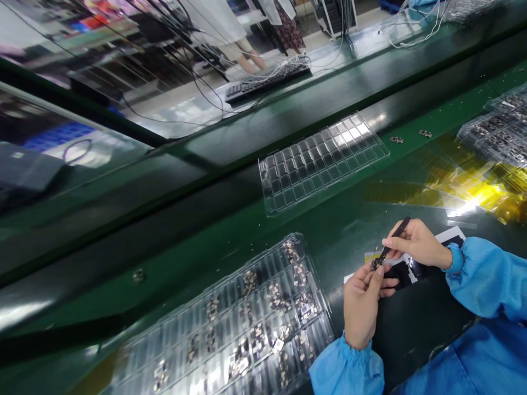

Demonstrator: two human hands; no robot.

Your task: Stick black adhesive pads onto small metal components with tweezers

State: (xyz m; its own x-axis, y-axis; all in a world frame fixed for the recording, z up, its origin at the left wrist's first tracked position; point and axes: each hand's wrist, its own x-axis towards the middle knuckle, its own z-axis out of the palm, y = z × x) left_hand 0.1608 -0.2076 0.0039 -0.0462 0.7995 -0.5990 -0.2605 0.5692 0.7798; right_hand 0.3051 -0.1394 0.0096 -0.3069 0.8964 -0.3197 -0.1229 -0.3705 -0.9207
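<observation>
My left hand [362,304] pinches a small dark part [375,265] between thumb and fingers, held just above the green bench. My right hand [415,241] grips black tweezers [394,240] like a pen, their tips touching that part. Both sleeves are blue. Under the hands lies a white and black sheet [415,269]. Left of my left hand sits a clear plastic tray [230,329] with several small metal parts in its pockets.
An empty clear pocket tray [321,159] lies farther back on the green bench. Stacked trays with parts [498,131] and shiny yellow film sheets [473,189] are at the right. Two small metal pieces [397,140] lie near the raised ledge. A keyboard [267,82] sits beyond.
</observation>
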